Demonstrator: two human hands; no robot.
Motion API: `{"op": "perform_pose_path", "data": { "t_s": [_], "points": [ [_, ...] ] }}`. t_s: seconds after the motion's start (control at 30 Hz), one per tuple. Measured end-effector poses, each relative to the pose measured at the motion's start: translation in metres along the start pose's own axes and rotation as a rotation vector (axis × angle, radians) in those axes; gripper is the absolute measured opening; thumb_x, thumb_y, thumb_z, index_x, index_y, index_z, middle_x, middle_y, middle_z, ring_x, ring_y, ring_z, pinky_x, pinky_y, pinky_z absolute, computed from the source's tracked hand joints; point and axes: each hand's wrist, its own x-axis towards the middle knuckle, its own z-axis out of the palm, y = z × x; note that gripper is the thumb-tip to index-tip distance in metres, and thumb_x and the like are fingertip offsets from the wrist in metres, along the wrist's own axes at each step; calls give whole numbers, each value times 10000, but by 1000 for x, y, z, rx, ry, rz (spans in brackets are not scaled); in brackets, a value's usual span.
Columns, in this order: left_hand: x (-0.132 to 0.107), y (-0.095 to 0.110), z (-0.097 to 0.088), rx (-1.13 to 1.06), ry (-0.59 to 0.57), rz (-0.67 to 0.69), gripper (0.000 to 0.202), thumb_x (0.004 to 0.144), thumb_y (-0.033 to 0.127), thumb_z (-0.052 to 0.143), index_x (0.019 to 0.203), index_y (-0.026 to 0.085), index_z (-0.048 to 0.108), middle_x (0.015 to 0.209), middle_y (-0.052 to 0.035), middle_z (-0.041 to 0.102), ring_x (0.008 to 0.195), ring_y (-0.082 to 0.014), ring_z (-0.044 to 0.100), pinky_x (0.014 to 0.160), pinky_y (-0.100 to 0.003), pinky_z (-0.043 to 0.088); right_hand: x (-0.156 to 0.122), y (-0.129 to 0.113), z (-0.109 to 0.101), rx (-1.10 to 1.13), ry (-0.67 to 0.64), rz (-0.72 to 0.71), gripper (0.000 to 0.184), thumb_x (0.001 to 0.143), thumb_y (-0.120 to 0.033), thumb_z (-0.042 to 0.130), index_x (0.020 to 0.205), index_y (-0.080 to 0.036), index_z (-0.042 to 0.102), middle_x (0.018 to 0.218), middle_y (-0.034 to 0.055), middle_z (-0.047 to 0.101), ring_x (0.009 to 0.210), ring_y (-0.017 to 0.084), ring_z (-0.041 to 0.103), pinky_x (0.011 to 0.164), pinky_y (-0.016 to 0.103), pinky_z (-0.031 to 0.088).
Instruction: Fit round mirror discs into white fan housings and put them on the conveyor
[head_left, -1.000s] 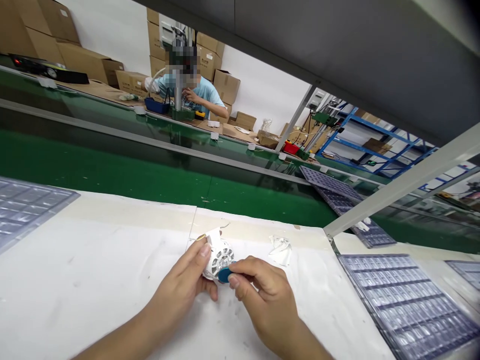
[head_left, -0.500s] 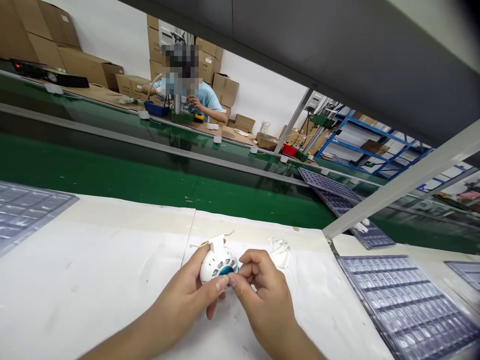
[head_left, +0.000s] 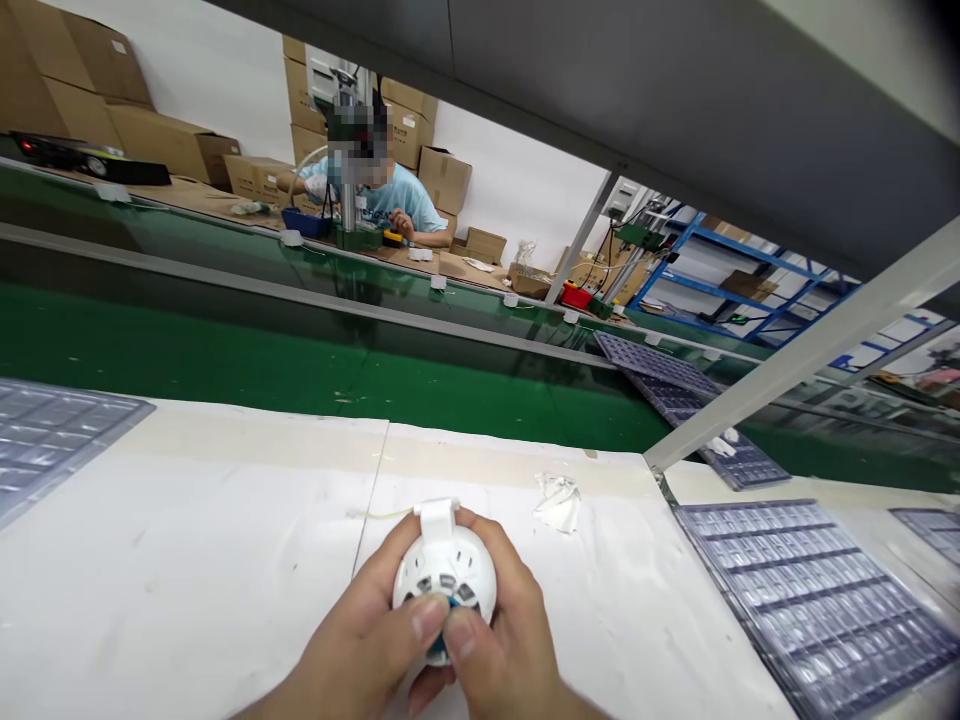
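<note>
A round white plastic housing [head_left: 448,565] with dark vent slots and a teal centre is held above the white worktop. A short white arm and a thin pale wire stick out from its far side. My left hand [head_left: 360,630] is wrapped round its left side, and my right hand [head_left: 510,610] grips the right side. Both thumbs press close together on the teal middle, covering most of it. The fingers beneath are largely hidden.
A crumpled white wrapper [head_left: 559,503] lies beyond my right hand. Clear plastic trays lie at left [head_left: 60,435] and right [head_left: 817,590]. A green conveyor belt [head_left: 225,350] runs behind, below a grey shelf [head_left: 600,90] with a slanted post [head_left: 795,360]. Across it sits a person [head_left: 405,200].
My right hand has moved from the housing's edge to wrap its right side, its thumb now beside the left one. The housing has come nearer and turned, its arm facing away.
</note>
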Motion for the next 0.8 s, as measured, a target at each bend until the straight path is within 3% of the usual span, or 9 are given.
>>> {"op": "perform_pose_path", "data": {
  "t_s": [0.1, 0.17, 0.27, 0.3, 0.37, 0.47, 0.57, 0.67, 0.8],
  "points": [
    [9, 7, -3, -24, -6, 34, 767, 705, 532, 736, 1321, 224, 399, 631, 15, 605, 407, -62, 353, 389, -194, 203, 14, -14, -27, -170, -139, -13, 662, 799, -709, 564, 1253, -229, 549, 854, 49, 641, 572, 183, 623, 512, 310, 548],
    [17, 12, -9, -48, -32, 33, 552, 782, 505, 664, 1222, 227, 481, 714, -15, 639, 391, -49, 348, 380, -196, 154, 26, -27, -60, -572, 23, -42, 461, 900, -589, 487, 1145, -223, 622, 862, 58, 645, 669, 200, 638, 588, 313, 529],
    [24, 18, -17, -62, -46, -5, 335, 829, 472, 630, 1033, 215, 563, 793, -24, 650, 417, -44, 382, 409, -204, 218, 42, -37, -111, -1146, 424, 37, 279, 910, -329, 519, 1122, -192, 636, 953, 121, 620, 737, 242, 624, 638, 356, 469],
    [24, 20, -19, -42, -47, -23, 309, 822, 461, 650, 980, 207, 571, 759, -8, 631, 432, -46, 385, 431, -206, 249, 46, -37, -123, -1218, 467, 81, 254, 879, -252, 551, 1104, -175, 639, 953, 135, 612, 726, 251, 617, 633, 362, 449],
    [23, 21, -21, 25, -38, -48, 313, 786, 432, 709, 952, 205, 571, 704, 20, 586, 460, -50, 376, 449, -203, 259, 51, -33, -133, -1212, 431, 112, 163, 832, -143, 564, 967, -157, 654, 843, 113, 610, 664, 239, 595, 605, 343, 415],
    [17, 19, -19, 136, 33, -65, 505, 711, 411, 780, 1123, 243, 540, 711, 32, 577, 509, -71, 384, 455, -192, 247, 46, -27, -115, -1159, 316, 53, 109, 877, -147, 515, 854, -201, 607, 698, 23, 585, 628, 194, 566, 595, 292, 406],
    [15, 16, -15, 246, 112, -85, 699, 680, 398, 794, 1277, 272, 452, 664, 57, 563, 526, -96, 407, 483, -202, 319, 28, -26, -78, -864, 217, -124, 83, 927, -277, 510, 926, -231, 578, 683, -21, 561, 575, 154, 531, 532, 248, 412],
    [17, 13, -12, 366, 82, -23, 661, 648, 279, 802, 1231, 258, 493, 676, 55, 593, 573, -132, 490, 515, -230, 404, 12, -25, -47, -581, 70, -341, 39, 898, -264, 575, 908, -238, 601, 748, -10, 574, 622, 148, 546, 553, 247, 434],
    [18, 8, -8, 543, 64, 22, 639, 606, 148, 769, 1185, 260, 522, 770, 28, 669, 721, -206, 611, 612, -266, 480, 5, -20, -32, -612, 11, -462, 47, 893, -197, 573, 874, -238, 585, 730, -23, 514, 607, 128, 488, 546, 240, 398]
  ]
}}
